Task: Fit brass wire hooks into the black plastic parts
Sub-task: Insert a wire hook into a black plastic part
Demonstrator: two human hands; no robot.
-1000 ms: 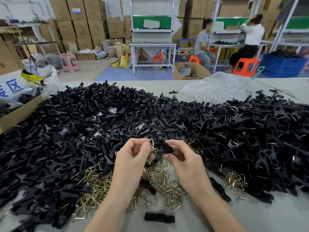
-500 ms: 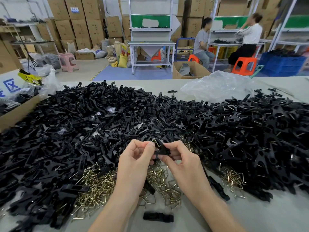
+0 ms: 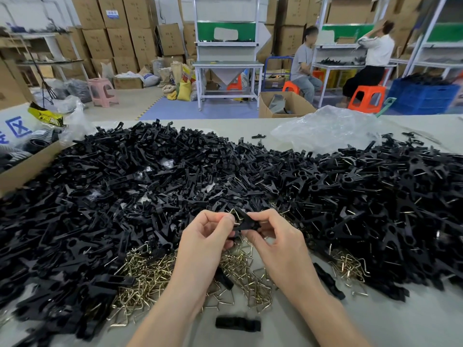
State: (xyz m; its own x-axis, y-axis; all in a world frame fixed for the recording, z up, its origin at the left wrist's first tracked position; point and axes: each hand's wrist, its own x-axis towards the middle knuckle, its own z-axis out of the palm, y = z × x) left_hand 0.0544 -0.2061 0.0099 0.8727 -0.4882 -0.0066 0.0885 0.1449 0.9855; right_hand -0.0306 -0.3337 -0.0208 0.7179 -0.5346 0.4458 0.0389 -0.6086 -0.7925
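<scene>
1. Surface (image 3: 375, 321): pale grey, matte and flat; its near and side edges are cut off by the frame
2. Black plastic parts (image 3: 125, 196): a heap that spans nearly the full width, matte, made of elongated forked pieces with round eyelets. Pieces on the right side (image 3: 375, 196) show thin bright wire across them, those on the left mostly none. Single shapes deep in the heap are hard to separate
3. Plastic bag (image 3: 325, 131): clear, crumpled and glossy, behind the heap at far right; contents not readable
4. Cardboard box (image 3: 25, 169): brown wall at the left edge, partly out of frame, touching the heap
5. Brass wire hooks (image 3: 150, 276): a tangled pile of thin shiny wire bent into angular triangular loops, near centre, partly hidden under both forearms. A smaller cluster (image 3: 348, 267) lies to the right at the foot of the heap
6. Left hand (image 3: 205, 241): fingers curled, thumb and forefinger pinching the held hook (image 3: 235, 213), which shows only as a bent corner above the fingertips
7. Right hand (image 3: 278, 241): fingers curled round the held part (image 3: 246, 221), raised above the hook pile and touching the held hook; whether the wire is seated cannot be told
8. Loose part (image 3: 238, 324): a short black ribbed bar, alone on the surface near the front edge
</scene>
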